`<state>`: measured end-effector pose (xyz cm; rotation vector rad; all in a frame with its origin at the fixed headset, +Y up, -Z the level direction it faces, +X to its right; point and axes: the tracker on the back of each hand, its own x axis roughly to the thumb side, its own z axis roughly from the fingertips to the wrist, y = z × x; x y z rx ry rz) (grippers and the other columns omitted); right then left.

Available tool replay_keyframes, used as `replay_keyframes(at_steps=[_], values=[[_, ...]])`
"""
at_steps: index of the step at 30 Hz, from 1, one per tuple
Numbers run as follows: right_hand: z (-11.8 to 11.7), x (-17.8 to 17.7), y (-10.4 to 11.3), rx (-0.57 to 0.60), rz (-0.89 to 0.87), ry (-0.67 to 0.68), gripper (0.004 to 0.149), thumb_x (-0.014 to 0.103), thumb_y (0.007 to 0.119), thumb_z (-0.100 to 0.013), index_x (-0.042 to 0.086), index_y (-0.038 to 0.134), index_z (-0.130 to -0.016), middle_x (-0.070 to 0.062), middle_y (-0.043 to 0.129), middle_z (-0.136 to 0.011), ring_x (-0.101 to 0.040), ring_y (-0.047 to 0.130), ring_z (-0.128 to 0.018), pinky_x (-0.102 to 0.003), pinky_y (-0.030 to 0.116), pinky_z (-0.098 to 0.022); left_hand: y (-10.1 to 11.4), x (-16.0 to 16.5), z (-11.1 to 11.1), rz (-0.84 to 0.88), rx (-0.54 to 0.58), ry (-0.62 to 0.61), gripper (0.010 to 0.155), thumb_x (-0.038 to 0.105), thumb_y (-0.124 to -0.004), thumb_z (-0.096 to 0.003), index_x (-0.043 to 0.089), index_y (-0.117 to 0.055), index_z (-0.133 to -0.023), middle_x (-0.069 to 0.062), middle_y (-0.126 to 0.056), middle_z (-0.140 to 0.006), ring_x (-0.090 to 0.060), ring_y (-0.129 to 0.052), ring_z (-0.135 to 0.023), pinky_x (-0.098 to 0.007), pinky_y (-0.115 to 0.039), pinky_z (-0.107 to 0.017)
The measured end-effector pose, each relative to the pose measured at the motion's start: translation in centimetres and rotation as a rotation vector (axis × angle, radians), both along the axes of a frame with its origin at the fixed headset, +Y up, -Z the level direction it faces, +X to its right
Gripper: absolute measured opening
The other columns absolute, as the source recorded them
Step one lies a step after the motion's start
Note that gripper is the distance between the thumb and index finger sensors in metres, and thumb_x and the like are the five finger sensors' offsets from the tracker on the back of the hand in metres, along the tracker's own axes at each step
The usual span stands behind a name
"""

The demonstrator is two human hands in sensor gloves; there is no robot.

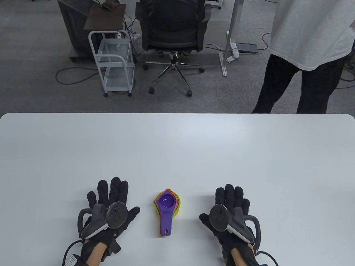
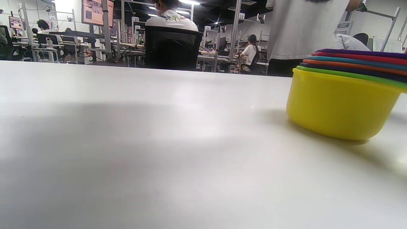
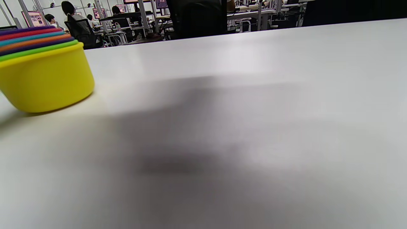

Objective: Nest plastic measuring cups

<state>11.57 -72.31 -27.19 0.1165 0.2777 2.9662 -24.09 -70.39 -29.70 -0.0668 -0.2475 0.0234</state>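
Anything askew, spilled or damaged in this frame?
Nothing stands out. The nested stack of coloured plastic measuring cups sits upright on the white table, rims level, between the gloved left hand and right hand, both lying flat, apart from it.

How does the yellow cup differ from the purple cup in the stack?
The yellow cup is outermost, at the bottom, resting on the table; the purple cup sits innermost, on top. Yellow is the widest, purple the smallest. Both stand upright, nested together.
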Motion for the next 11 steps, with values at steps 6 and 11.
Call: replay_keyframes(at_steps=[6,11], values=[[-0.01,-0.04,0.00,-0.009,-0.005,0.002,0.098,0.065,0.046,-0.053,0.001,-0.001,-0.112,-0.037,-0.013,-0.111,-0.061,-0.009,-0.093,-0.077,0.010,-0.068,-0.09,-0.05,-0.02,-0.012,-0.009,0.011,0.091,0.070,-0.049,-0.0539,0.014,-0.016,-0.118,-0.022,-0.014,-0.124,-0.066,-0.014,-0.103,-0.082,-0.015,-0.060],[-0.03,-0.09,-0.04,-0.024,-0.007,0.002,0.099,0.065,0.045,-0.053,0.001,-0.001,-0.112,-0.038,-0.012,-0.111,-0.062,-0.009,-0.093,-0.077,0.010,-0.067,-0.07,-0.09,0.02,-0.016,-0.013,0.020,0.091,0.070,-0.049,-0.0539,0.014,-0.016,-0.118,-0.022,-0.014,-0.124,-0.066,-0.015,-0.103,-0.082,-0.015,-0.060]])
